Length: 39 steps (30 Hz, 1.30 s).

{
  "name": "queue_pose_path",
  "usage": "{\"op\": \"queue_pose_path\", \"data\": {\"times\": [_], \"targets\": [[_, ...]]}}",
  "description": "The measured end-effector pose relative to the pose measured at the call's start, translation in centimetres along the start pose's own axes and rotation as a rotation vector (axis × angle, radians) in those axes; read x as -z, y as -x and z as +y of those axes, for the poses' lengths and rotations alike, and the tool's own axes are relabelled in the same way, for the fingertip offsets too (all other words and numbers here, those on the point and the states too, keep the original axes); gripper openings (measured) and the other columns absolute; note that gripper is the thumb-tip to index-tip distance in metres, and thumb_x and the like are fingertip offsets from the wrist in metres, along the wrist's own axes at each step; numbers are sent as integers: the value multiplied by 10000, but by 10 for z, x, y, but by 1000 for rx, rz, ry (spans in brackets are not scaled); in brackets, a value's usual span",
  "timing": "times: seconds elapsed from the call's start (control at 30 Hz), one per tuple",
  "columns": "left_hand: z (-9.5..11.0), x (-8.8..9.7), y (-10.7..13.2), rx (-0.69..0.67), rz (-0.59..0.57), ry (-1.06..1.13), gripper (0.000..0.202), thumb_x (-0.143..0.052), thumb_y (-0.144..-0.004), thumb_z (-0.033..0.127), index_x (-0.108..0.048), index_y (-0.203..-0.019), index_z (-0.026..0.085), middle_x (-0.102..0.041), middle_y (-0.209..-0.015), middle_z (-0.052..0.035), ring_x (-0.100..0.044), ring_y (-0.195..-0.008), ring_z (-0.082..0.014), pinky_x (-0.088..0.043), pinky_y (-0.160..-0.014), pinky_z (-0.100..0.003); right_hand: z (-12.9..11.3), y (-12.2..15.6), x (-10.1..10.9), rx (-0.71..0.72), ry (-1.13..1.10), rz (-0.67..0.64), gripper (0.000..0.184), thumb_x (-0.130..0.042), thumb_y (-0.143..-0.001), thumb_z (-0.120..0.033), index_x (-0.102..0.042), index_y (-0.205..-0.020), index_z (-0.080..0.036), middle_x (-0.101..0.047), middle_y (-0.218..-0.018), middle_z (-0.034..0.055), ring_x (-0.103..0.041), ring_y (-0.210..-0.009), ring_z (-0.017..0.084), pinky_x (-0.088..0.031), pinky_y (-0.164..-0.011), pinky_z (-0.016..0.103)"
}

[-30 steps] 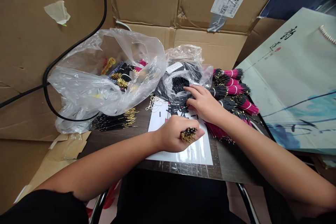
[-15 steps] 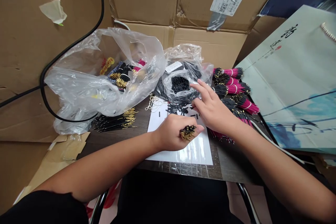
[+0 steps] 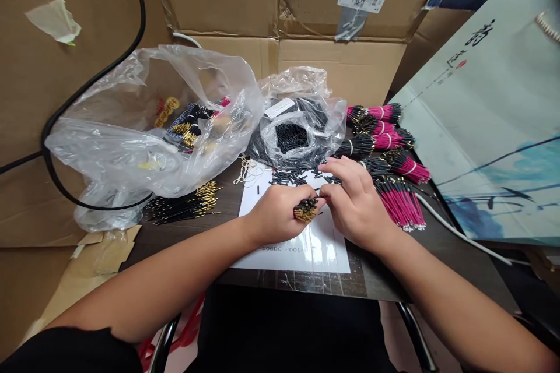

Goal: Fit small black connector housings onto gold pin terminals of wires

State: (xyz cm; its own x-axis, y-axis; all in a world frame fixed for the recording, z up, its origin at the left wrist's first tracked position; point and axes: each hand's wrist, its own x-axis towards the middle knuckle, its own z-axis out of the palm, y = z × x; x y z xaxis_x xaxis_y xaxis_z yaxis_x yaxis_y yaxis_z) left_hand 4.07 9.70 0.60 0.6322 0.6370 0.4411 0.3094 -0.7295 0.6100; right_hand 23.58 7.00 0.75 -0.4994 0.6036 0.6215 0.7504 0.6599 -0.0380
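My left hand is wrapped round a bundle of black wires, whose gold terminal ends point toward me. Just to the right, my right hand pinches thumb and forefinger together at the edge of that bundle. Whatever sits between those fingertips is too small to make out. Beyond both hands, short black sleeves lie scattered on a white sheet. An open plastic bag of black sleeves stands behind them.
A large clear plastic bag with wire bundles stands left, loose gold-tipped wires before it. Pink-and-black wire bundles lie right, beside a pale paper bag. Rubber bands lie near the sheet. A black cable hangs left.
My right hand has come down from beside the sleeve bag to the bundle's end, its thumb and forefinger now pinched. My left hand still grips the wires. The view has shifted slightly.
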Motion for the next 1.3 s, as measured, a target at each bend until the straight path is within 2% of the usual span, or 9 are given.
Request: {"op": "queue_pose_path", "data": {"times": [0.07, 0.17, 0.3, 0.5, 0.7, 0.97, 1.3], "targets": [[-1, 0, -1, 1, -16, -18, 213, -490, -908, 307, -580, -796, 149, -576, -626, 9, -524, -553, -91, -414, -572, -211, 1, 1, -2, -10, -8, -6, 158, -521, -847, -115, -547, -971, -209, -557, -1253, 97, -461, -1261, 253, -367, -1100, 523], [-1, 1, -2, 1, -30, -33, 222, -469, -910, 309, -572, -790, 153, -587, -643, 3, -534, -566, -95, -414, -570, -212, 3, 1, -2, -64, -113, -25, 128, -530, -854, -142, -557, -953, -220, -647, -1068, 58, -578, -1069, 207, -385, -1068, 515], [-1, 5, -4, 29, -46, 11, 202, -459, -908, 290, -580, -822, 152, -613, -652, -7, -572, -607, -104, -436, -591, -205, 1, -1, 0, -174, -346, -26, 118, -539, -861, -163, -577, -952, -227, -661, -898, 23, -612, -885, 172, -422, -1018, 483], [-3, 4, -2, 16, -28, 6, 170, -466, -903, 269, -583, -857, 154, -625, -704, -5, -572, -617, -96, -427, -601, -204, -4, -1, 2, -315, -503, -6, 108, -600, -852, -190, -634, -948, -225, -684, -872, 14, -617, -849, 173, -453, -972, 448], [-2, 2, 0, 21, -6, -29, 185, -459, -918, 303, -585, -926, 167, -643, -758, -17, -580, -647, -108, -426, -621, -215, -7, -4, 8, -424, -638, 1, 100, -617, -846, -212, -645, -942, -217, -681, -902, 31, -620, -847, 169, -514, -773, 359], [-1, 2, 0, 6, -2, -3, 154, -482, -909, 281, -574, -952, 166, -634, -768, -5, -583, -643, -99, -420, -610, -215, -11, 0, 6, -595, -830, -4, 107, -619, -852, -257, -643, -947, -214, -661, -896, 34, -614, -817, 166, -504, -726, 333], [-3, 0, 0, 0, 14, -54, 121, -518, -902, 274, -574, -941, 174, -645, -765, 5, -612, -653, -102, -413, -607, -213, -12, -1, 9, -630, -769, 4, 53, -610, -854, -241, -630, -896, -217, -635, -855, 14, -592, -777, 148, -466, -691, 306]]}}
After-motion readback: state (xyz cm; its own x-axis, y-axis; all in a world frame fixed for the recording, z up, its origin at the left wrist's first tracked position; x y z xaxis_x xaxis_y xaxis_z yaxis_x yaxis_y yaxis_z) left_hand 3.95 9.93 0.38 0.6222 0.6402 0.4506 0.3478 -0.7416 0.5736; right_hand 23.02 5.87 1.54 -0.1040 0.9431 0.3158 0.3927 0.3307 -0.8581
